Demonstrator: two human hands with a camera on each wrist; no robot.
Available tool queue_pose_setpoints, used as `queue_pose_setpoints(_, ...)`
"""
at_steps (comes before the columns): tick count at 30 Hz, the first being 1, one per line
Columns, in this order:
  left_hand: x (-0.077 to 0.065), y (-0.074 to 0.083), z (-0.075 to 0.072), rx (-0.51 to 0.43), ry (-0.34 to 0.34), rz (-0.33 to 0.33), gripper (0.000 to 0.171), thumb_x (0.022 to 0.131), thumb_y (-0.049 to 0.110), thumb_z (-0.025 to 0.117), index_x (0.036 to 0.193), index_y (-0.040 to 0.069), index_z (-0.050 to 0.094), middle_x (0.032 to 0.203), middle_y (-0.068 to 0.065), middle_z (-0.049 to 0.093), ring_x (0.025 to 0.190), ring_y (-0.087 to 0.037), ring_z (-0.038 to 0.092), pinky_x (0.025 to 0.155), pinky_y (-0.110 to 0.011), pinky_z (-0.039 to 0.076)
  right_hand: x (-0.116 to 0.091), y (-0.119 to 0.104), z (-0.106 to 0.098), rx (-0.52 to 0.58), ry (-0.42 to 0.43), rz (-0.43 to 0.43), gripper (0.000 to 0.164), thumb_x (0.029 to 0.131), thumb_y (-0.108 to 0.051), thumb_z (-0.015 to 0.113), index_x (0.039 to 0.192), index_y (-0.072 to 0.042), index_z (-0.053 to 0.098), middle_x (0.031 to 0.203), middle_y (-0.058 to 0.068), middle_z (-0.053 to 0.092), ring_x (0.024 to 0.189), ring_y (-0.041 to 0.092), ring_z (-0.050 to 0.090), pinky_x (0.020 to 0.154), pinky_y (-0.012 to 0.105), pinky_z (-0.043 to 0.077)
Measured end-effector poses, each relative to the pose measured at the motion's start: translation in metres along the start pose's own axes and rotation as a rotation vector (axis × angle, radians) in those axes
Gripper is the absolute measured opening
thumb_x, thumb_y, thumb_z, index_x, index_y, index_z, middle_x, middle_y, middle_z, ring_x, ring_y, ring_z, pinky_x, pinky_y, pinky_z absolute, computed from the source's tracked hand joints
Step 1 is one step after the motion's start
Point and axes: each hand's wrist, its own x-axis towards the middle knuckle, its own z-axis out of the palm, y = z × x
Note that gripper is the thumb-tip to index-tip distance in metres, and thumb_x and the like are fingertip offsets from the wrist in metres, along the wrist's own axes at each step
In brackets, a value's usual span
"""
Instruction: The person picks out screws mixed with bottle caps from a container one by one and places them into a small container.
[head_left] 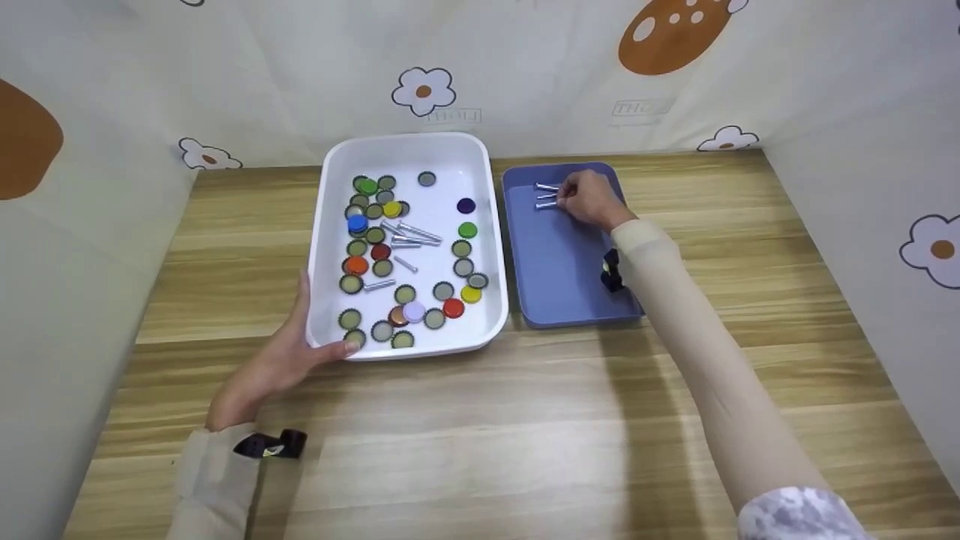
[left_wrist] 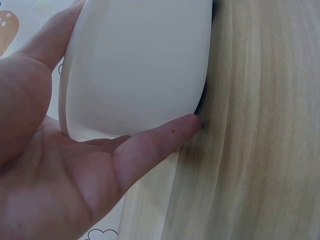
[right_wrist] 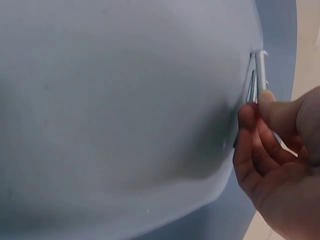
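At the left stands a white tray [head_left: 409,352], holding many bottle caps [head_left: 454,308] and several silver bolts [head_left: 406,242]. My left hand [head_left: 289,349] holds its near left corner, thumb over the rim and fingers along the outside wall; the left wrist view shows this wall [left_wrist: 140,65] close up. Inside the blue tray [head_left: 559,281], my right hand [head_left: 592,199] pinches a bolt [right_wrist: 260,70] between thumb and fingertips. Three bolts [head_left: 545,205] lie side by side there, heads to the left, their other ends partly hidden by that hand.
The two trays stand side by side on a wood-grain table [head_left: 480,450], near the back wall. A patterned sheet [head_left: 525,82] with flowers covers the walls around it. A dark wrist camera [head_left: 612,271] on the right arm hangs over the blue tray's right side.
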Motion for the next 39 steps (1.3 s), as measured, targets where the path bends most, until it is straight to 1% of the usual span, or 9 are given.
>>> queue_pose_setpoints(3,0.0,0.0,0.0,0.007,0.001,-0.01,0.128,0.088,0.026,0.076,0.151,0.035,-0.035,0.168,-0.021,0.007,0.145,-0.047,0.035,0.126,-0.059,0.009,-0.001,-0.001,0.002,0.002,0.013,0.016,0.011,0.09,-0.003,0.062,0.094,0.0,0.073,0.082,0.004,0.064,0.076,0.014,0.054,0.064,0.018,0.04)
queue_pose_setpoints(9,0.001,-0.001,0.002,-0.008,0.01,0.035,0.127,0.088,0.021,0.076,0.153,0.032,-0.032,0.166,-0.024,0.014,0.14,-0.046,0.043,0.126,-0.058,0.013,-0.001,-0.002,0.004,-0.008,0.008,0.023,0.013,0.093,-0.002,0.062,0.099,0.003,0.072,0.09,0.011,0.065,0.083,0.02,0.057,0.07,0.025,0.045)
queue_pose_setpoints(15,0.0,-0.001,0.002,0.002,0.006,0.018,0.127,0.088,0.025,0.077,0.152,0.032,-0.033,0.169,-0.021,0.003,0.148,-0.046,0.028,0.127,-0.058,0.006,-0.002,0.0,0.005,-0.05,0.001,0.026,0.015,0.095,-0.003,0.062,0.102,0.005,0.072,0.102,0.02,0.071,0.09,0.025,0.061,0.083,0.036,0.052)
queue_pose_setpoints(18,0.0,-0.001,0.002,0.001,0.006,0.022,0.127,0.088,0.026,0.077,0.153,0.033,-0.032,0.169,-0.02,0.004,0.147,-0.046,0.03,0.127,-0.058,0.007,-0.003,-0.001,0.005,-0.052,-0.003,0.033,0.015,0.094,-0.002,0.062,0.102,0.005,0.072,0.103,0.022,0.071,0.091,0.026,0.061,0.084,0.038,0.053)
queue_pose_setpoints(20,0.0,-0.001,0.002,0.001,0.008,0.03,0.127,0.088,0.025,0.077,0.153,0.034,-0.031,0.169,-0.02,0.007,0.146,-0.046,0.033,0.127,-0.058,0.008,-0.003,-0.001,0.005,-0.053,0.003,0.029,0.015,0.094,-0.001,0.062,0.102,0.006,0.073,0.103,0.023,0.072,0.091,0.026,0.062,0.085,0.039,0.054)
queue_pose_setpoints(24,0.0,-0.001,0.001,0.012,0.005,0.016,0.127,0.088,0.026,0.077,0.152,0.035,-0.033,0.169,-0.019,0.007,0.147,-0.046,0.031,0.127,-0.059,0.008,-0.004,-0.003,0.004,-0.059,0.015,0.023,0.015,0.093,-0.001,0.063,0.1,0.005,0.075,0.104,0.023,0.073,0.092,0.027,0.064,0.086,0.04,0.055)
queue_pose_setpoints(29,0.0,-0.001,0.001,0.006,0.001,0.023,0.126,0.088,0.025,0.076,0.152,0.037,-0.032,0.169,-0.019,0.008,0.147,-0.045,0.031,0.127,-0.058,0.007,-0.007,-0.005,0.004,-0.038,0.03,0.037,0.014,0.092,0.0,0.065,0.099,0.005,0.075,0.103,0.023,0.074,0.088,0.024,0.063,0.081,0.037,0.055)
queue_pose_setpoints(33,0.0,-0.001,0.001,0.003,0.003,0.034,0.125,0.089,0.024,0.076,0.153,0.036,-0.032,0.169,-0.019,0.006,0.147,-0.046,0.031,0.126,-0.059,0.007,-0.008,-0.008,0.005,-0.009,0.063,0.044,0.012,0.09,-0.002,0.068,0.097,0.004,0.077,0.1,0.021,0.075,0.084,0.022,0.063,0.077,0.034,0.054)
queue_pose_setpoints(39,0.001,-0.002,0.002,0.002,0.01,0.052,0.127,0.088,0.022,0.076,0.153,0.032,-0.032,0.168,-0.022,0.012,0.142,-0.046,0.04,0.127,-0.058,0.011,-0.008,-0.014,0.009,0.055,0.132,0.043,0.013,0.09,-0.001,0.067,0.097,0.004,0.076,0.099,0.02,0.075,0.085,0.022,0.063,0.077,0.033,0.052)
